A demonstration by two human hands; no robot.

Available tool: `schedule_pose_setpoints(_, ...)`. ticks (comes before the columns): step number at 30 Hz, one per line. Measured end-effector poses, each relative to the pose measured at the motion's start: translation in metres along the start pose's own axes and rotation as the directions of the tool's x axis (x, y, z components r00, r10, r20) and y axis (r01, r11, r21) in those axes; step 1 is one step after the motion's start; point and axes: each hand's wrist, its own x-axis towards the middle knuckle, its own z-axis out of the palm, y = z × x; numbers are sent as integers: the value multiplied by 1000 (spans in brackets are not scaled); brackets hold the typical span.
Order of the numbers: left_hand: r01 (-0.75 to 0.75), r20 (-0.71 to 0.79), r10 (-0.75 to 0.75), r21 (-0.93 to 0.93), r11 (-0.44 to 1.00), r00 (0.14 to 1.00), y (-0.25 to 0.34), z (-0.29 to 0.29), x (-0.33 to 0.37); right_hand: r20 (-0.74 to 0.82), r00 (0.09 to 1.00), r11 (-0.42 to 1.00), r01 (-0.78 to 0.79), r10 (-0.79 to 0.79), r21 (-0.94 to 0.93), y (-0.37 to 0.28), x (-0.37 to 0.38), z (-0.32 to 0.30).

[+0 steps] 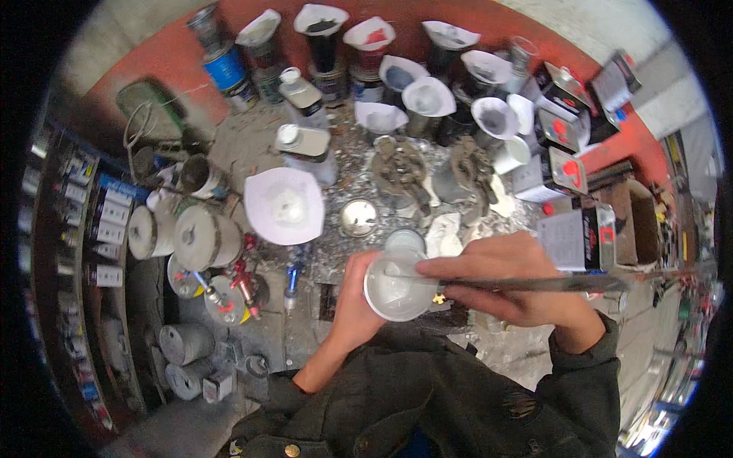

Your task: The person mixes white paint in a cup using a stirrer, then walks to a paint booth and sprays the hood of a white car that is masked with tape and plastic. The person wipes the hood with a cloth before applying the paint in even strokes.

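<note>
My left hand [354, 304] is wrapped round the side of a translucent plastic cup [389, 301] with a pale, whitish inside. In my right hand [515, 275] is a long, thin, dark flat stick [569, 285], gripped between thumb and fingers. One end of the stick points out to the right; the other end, at the cup's rim, is hidden by my fingers. Just beyond the held cup stands a second clear cup [405, 242]. A crumpled white paper [444, 235] lies next to it, and a round metal lid [359, 217] rests on the spattered bench.
Several cups with paper strainers [429, 97] line the back. Metal cans [576, 237] stand at the right, near a brown box [637, 221]. On the left are white tubs [206, 237], a wide strainer [285, 208], a red spray gun [243, 286] and a blue one [293, 276].
</note>
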Motion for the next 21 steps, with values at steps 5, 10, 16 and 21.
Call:
schedule_pose_setpoints(5, -21, 114, 26, -44, 999, 993, -14, 50, 23, -149, 966, 977, -207, 213, 54, 0, -48, 11)
schedule_pose_setpoints(10, -3, 277, 50, -167, 986, 960, -14, 108, 32, -466, 818, 918, -396, 337, -32, 15, -96, -3)
schedule_pose_setpoints(16, 43, 562, -42, 11, 999, 826, -6, 174, 30, -624, 687, 928, -255, 371, 271, 91, -163, 6)
schedule_pose_setpoints(21, 396, 605, -302, -25, 918, 737, -43, 202, 24, -980, 141, 667, -745, 141, -11, 142, -285, 2)
